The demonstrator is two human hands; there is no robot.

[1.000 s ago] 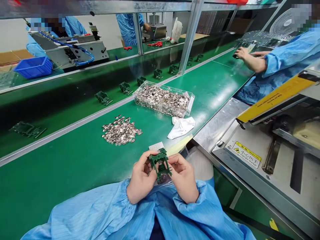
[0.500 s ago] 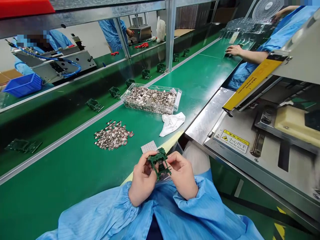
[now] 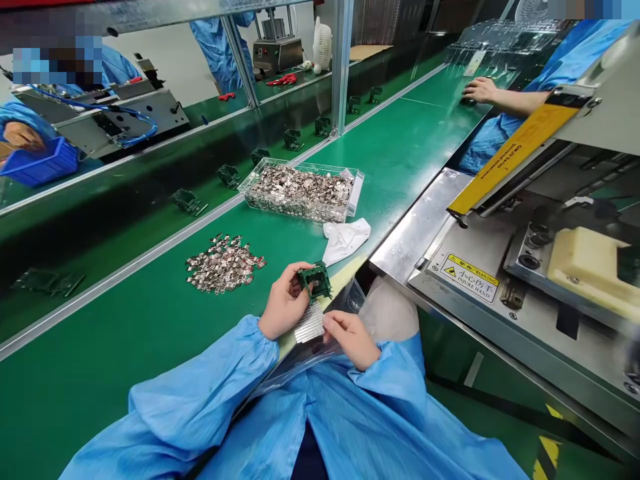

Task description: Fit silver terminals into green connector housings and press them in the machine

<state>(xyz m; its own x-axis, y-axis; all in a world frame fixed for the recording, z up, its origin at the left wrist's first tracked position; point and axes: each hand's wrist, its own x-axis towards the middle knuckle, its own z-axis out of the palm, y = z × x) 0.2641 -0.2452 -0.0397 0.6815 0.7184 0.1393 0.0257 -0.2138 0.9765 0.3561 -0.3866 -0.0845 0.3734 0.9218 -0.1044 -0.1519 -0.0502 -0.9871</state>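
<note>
- Works over the near edge of a green bench top (image 3: 125, 327).
- Holds a green frame (image 3: 318, 273) in the left hand (image 3: 284, 303), with thumb and fingers closed on its left side.
- Reaches with the right hand (image 3: 353, 339) to a ribbed silvery sheet (image 3: 310, 325) at six o'clock of the frame, with fingertips nearly together at the sheet's right edge; cannot tell whether on a piece.
- Seems to be picking from the sheet; calls for a clean pinch, keeping the frame steady.
- Has metal pieces (image 3: 223, 267) at nine o'clock, white cloth (image 3: 346, 240) at one.
</note>
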